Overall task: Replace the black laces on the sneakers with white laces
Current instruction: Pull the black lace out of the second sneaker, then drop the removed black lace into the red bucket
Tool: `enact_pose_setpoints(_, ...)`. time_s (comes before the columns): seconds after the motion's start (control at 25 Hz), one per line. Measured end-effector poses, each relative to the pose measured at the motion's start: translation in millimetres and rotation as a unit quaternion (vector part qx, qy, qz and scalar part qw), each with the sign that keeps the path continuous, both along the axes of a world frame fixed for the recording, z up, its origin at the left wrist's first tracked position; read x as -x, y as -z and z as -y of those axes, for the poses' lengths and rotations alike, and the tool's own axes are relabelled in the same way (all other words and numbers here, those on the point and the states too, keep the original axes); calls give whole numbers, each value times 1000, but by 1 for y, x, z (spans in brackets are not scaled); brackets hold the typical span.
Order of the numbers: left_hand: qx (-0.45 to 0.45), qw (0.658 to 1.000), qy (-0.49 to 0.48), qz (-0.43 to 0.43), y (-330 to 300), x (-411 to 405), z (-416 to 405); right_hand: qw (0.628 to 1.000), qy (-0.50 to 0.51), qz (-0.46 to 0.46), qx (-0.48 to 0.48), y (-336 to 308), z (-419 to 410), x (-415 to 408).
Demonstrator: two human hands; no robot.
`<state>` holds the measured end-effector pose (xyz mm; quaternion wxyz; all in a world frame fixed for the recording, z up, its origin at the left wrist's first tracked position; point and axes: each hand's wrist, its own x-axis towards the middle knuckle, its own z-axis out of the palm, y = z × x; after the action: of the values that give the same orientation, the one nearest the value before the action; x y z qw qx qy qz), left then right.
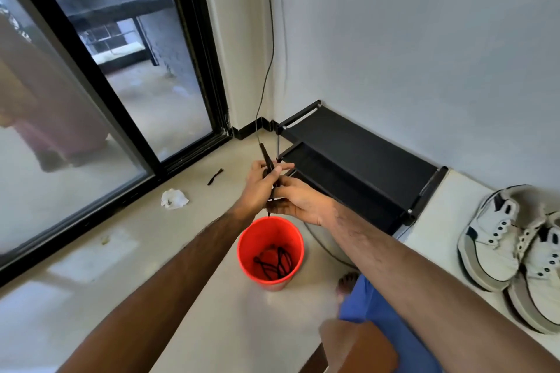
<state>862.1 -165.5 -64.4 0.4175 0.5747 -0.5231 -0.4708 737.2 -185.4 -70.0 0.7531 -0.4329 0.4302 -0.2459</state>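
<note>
Black lace (270,172) pinched by left hand (261,188) and right hand (298,201) above red bucket (270,253); no legible writing.

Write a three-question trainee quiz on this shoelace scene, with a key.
1. True or false: the sneakers have no laces in them.
2. What lies in the red bucket? A) white laces B) black lace C) nothing
3. What do both hands, left and right, hold above the bucket?

Key: 1 true; 2 B; 3 a bundled black lace.
</note>
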Motion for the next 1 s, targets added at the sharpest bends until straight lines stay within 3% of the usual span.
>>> enact_pose_setpoints(0.16, -20, 999, -46, -1, 27, -10, 5, 984, 27, -137, 109, 17, 2, -13)
enact_pose_setpoints(0.36, -108, 989, -103, -22, 52, -39, -3, 992, 61, -111, 16, 32, 18, 1)
enact_pose_setpoints(0.52, -194, 979, -68, -12, 84, -48, -15, 986, -18, -167, 3, 51, 17, -7)
enact_pose_setpoints(0.72, -211, 976, -41, 45, 112, -39, -10, 968, -84, -234, 14, 75, 13, -18)
enact_pose_setpoints(0.88, -178, 950, 77, 247, 115, -44, -6, 932, -162, -317, 63, 71, 15, 0)
enact_pose_setpoints(1.0, -104, 929, 123, 334, 110, -41, -8, 908, -150, -354, 166, 66, 12, 24)
